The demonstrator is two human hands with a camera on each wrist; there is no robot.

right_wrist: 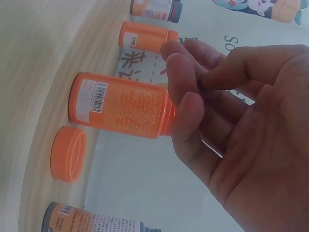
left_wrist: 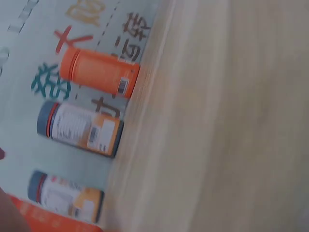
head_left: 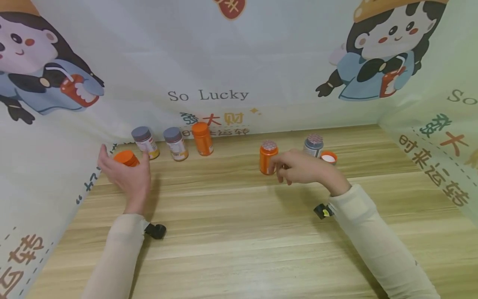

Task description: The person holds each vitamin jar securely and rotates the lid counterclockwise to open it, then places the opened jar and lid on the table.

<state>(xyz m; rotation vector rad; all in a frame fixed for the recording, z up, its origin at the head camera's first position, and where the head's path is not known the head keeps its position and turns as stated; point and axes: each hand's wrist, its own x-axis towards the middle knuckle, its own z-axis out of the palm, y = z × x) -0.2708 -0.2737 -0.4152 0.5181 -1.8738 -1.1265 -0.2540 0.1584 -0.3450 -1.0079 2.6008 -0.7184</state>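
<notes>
My left hand point(head_left: 128, 176) has its thumb and fingers spread to either side of an orange-capped bottle point(head_left: 127, 158), with gaps showing beside the cap. Part of that orange bottle point(left_wrist: 50, 218) enters the left wrist view at the bottom. Near a capless orange bottle point(head_left: 267, 160) with a foil seal on its mouth, my right hand point(head_left: 302, 166) hangs with loosely bent fingers and nothing between them. The right wrist view has those fingertips overlapping the neck of the orange bottle point(right_wrist: 120, 105). An orange cap point(right_wrist: 67, 153) lies on the table, inner side up.
Two grey-capped bottles point(head_left: 145, 143) and a capped orange bottle point(head_left: 202, 139) stand along the back at left. Behind my right hand is a grey bottle point(head_left: 313, 145) with a foil seal. A printed cloth wall point(head_left: 209, 62) borders the wooden table point(head_left: 231, 232).
</notes>
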